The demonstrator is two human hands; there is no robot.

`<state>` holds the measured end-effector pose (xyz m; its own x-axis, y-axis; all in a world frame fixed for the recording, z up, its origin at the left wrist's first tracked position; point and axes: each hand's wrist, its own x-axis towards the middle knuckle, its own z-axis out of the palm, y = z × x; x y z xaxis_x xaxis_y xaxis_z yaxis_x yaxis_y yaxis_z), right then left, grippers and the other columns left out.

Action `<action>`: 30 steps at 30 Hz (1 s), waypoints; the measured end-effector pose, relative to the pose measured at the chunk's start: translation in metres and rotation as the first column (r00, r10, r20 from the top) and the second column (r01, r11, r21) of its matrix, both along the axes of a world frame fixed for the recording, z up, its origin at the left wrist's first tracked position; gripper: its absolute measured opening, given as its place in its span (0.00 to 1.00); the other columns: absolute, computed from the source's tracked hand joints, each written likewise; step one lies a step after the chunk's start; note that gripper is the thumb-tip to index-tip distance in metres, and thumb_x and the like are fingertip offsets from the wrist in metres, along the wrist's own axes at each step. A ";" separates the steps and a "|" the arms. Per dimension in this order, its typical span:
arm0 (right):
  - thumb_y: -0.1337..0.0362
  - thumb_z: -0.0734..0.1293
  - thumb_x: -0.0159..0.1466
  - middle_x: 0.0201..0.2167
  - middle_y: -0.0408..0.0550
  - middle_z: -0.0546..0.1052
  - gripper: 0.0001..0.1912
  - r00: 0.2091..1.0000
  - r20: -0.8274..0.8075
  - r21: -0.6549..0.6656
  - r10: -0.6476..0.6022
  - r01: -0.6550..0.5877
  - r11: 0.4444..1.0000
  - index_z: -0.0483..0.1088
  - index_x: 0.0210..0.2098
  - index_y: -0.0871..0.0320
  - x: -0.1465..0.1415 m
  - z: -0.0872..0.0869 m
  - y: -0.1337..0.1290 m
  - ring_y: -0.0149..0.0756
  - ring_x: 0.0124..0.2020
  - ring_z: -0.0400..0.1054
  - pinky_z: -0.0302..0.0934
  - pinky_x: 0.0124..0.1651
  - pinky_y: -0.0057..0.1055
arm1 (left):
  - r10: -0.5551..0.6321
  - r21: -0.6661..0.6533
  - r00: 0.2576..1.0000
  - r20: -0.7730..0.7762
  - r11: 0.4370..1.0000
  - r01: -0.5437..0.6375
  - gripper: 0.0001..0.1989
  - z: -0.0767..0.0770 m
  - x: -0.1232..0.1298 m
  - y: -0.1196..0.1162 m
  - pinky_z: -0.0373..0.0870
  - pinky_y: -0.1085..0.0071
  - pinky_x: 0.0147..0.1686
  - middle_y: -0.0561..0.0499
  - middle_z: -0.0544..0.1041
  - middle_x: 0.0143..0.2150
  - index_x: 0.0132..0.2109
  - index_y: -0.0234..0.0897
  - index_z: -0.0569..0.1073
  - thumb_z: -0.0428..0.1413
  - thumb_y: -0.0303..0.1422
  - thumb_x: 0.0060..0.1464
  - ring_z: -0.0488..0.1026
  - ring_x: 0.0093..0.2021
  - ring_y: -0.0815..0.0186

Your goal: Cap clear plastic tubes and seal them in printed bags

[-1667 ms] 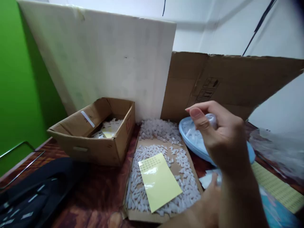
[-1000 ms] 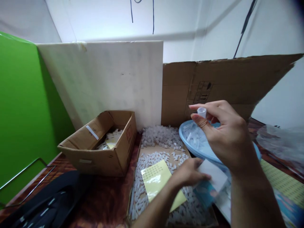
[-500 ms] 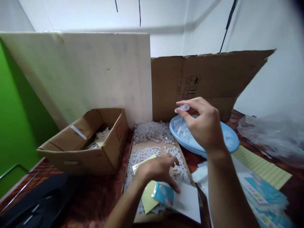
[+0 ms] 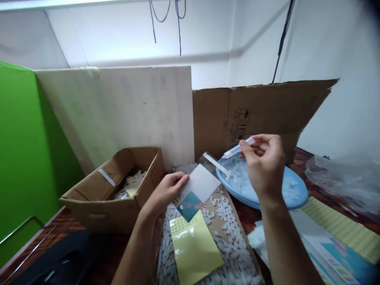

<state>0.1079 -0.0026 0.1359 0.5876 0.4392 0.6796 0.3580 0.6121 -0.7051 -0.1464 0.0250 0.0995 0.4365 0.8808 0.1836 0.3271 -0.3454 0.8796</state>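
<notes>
My left hand [image 4: 169, 192] pinches the left edge of a clear packaging bag with a white and blue card [image 4: 203, 184] inside. The bag's far end, with a white strip, points toward the blue basin. In my right hand [image 4: 265, 168], thumb and fingers grip a translucent plastic tube [image 4: 236, 150] with a narrowed tip, tilted down to the left. It is held above the blue basin [image 4: 299, 198], which contains many similar clear pieces. Below the bag, a yellow sticker sheet [image 4: 197, 253] lies on small white plastic pieces [image 4: 169, 253] spread over flat cardboard.
An open cardboard box [image 4: 97, 213] with white pieces stands at left. At right lie a yellow label sheet [image 4: 341, 227], printed bags [image 4: 347, 257] and crumpled clear plastic [image 4: 341, 182]. Cardboard panels [image 4: 267, 111] stand behind. A black object [image 4: 65, 257] sits at front left.
My left hand has lifted the bag with the card off the white pieces, uncovering more of the yellow sheet. My right hand has turned the tube so its tip points toward the bag. The view has tilted up.
</notes>
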 end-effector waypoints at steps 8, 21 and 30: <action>0.56 0.76 0.60 0.32 0.47 0.80 0.17 0.849 -0.199 -0.014 0.490 -0.502 0.865 0.68 0.40 0.56 -0.024 -0.012 0.009 0.38 0.31 0.76 0.72 0.36 0.36 | 0.126 -0.004 0.983 0.132 0.992 -0.127 0.22 0.020 -0.009 -0.018 0.54 0.77 0.22 0.54 0.68 0.27 0.33 0.34 0.75 0.60 0.51 0.56 0.61 0.26 0.71; 0.63 0.67 0.68 0.27 0.42 0.75 0.05 0.649 0.068 -0.237 0.758 -0.728 0.644 0.75 0.41 0.55 -0.035 -0.014 -0.001 0.33 0.28 0.70 0.66 0.32 0.31 | 0.195 -0.031 0.956 0.218 0.981 -0.193 0.23 0.025 -0.023 -0.018 0.54 0.77 0.20 0.56 0.67 0.25 0.33 0.35 0.73 0.58 0.53 0.57 0.60 0.23 0.72; 0.71 0.62 0.63 0.27 0.42 0.74 0.21 0.489 0.143 -0.491 0.860 -0.720 0.491 0.78 0.51 0.52 -0.041 -0.015 -0.007 0.34 0.28 0.67 0.66 0.34 0.32 | 0.108 0.057 0.986 0.123 0.992 -0.116 0.22 0.027 -0.025 -0.019 0.52 0.77 0.21 0.56 0.64 0.26 0.32 0.35 0.73 0.56 0.51 0.61 0.58 0.24 0.72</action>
